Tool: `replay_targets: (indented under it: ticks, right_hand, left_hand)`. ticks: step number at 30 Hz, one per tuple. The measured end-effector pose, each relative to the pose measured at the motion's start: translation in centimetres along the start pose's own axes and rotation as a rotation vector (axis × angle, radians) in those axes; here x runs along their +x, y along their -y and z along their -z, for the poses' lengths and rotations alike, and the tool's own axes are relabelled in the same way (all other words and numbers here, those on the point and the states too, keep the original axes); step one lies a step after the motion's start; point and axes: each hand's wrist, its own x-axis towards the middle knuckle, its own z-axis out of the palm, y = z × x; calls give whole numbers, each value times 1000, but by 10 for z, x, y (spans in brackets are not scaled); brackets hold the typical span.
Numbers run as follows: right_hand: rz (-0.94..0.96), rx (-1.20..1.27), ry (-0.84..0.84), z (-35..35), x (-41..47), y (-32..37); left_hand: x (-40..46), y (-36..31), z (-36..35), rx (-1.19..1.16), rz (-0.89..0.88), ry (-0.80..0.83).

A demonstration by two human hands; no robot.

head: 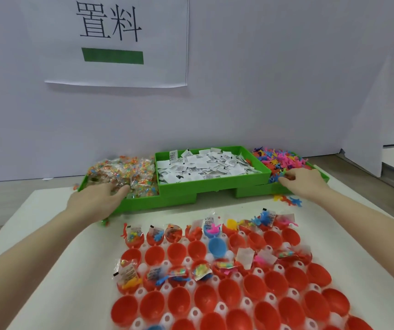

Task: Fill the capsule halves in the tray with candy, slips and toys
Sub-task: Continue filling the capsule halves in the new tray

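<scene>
A white tray in front of me holds rows of red capsule halves and one blue half. The far row and a middle row hold candy, slips and toys; other rows are bare. Behind it stand three green bins: candy packets at left, white paper slips in the middle, small coloured toys at right. My left hand rests palm down on the candy packets, fingers curled into them. My right hand reaches into the toy bin, fingertips pinched among the toys.
A white mat covers the table under the tray. A few loose toys lie on the mat by the right bin, and one lies near my left wrist. A white wall with a printed paper sign stands right behind the bins.
</scene>
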Motion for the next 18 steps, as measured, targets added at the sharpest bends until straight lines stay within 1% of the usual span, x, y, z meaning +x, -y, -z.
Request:
replay_targets:
  ticks: [2,3,5,7,9,11,13,16,18]
  right_hand:
    - [1,60,2,-3,4,1]
    - [1,130,2,-4,5,2]
    - [-19,292,-20,-4,7,2]
    - [-82,437,-51,-3,7,2]
    - [-154,517,-79,-2,9,3]
    - [-187,518,-101,-2,10,7]
    - [-180,489,-143,-3,9,11]
    - [-128,347,-246,-5,7,12]
    - [-134,296,-299,-2,4,12]
  left_hand:
    - [6,-2,-5,117,59,75]
    - [8,-4,-8,140,79,75]
    - [10,-8,-12,140,116,13]
    - [14,-11,-14,36,173,-45]
    - [16,-12,-14,-151,218,-88]
    - [17,-11,-15,-287,217,-137]
    - [16,-13,-15,-374,192,-193]
    - [15,-17,-14,-386,143,-289]
    - [13,-17,-15,-356,116,-349]
